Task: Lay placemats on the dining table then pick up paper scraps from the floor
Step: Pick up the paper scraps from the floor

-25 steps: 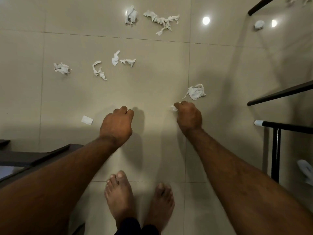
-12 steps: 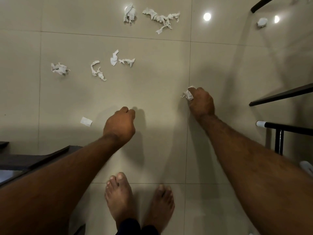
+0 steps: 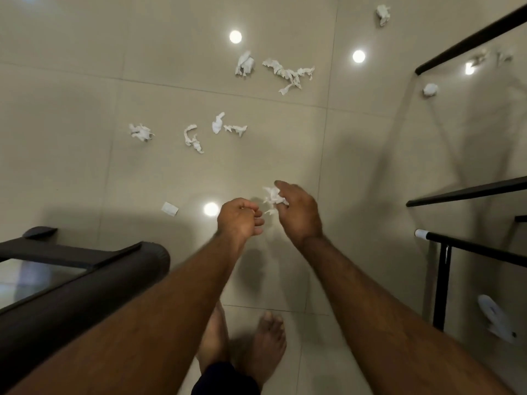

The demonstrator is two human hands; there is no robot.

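Right hand (image 3: 299, 212) pinches crumpled tissue scrap (image 3: 273, 196) at fingertips: weightless, soft, grab anywhere; left hand (image 3: 238, 220) curled, contents unclear.

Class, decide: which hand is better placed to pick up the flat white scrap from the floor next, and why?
Left. The flat scrap lies just left of the left hand, while the right hand grips a crumpled scrap.

At least ten paper scraps (image 3: 244, 64), two hands (image 3: 239, 220) (image 3: 299, 212).
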